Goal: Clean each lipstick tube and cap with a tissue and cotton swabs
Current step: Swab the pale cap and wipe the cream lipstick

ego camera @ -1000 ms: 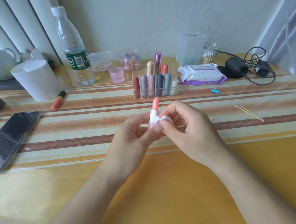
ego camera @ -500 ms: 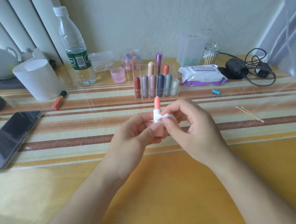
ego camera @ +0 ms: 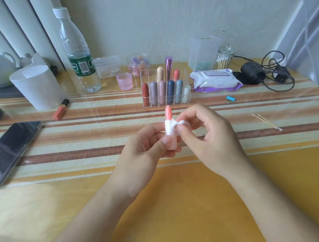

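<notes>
Left hand [ego camera: 143, 152], forearm rising from lower left, grips the upright pink lipstick tube [ego camera: 172, 144] by its base between thumb and fingers; right hand [ego camera: 211, 137], fingers curled, pinches a white tissue [ego camera: 179, 124] against the tube's white collar; two cotton swabs [ego camera: 266, 121] lie well right of it.

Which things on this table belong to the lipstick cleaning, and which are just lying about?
In the job: open peach lipstick tube in the left hand; white tissue wad pinched by the right hand; two wooden cotton swabs; clear acrylic organizer of capped lipsticks.
Lying about: black smartphone; clear plastic water bottle; blue binder clip; black charger with cable.
</notes>
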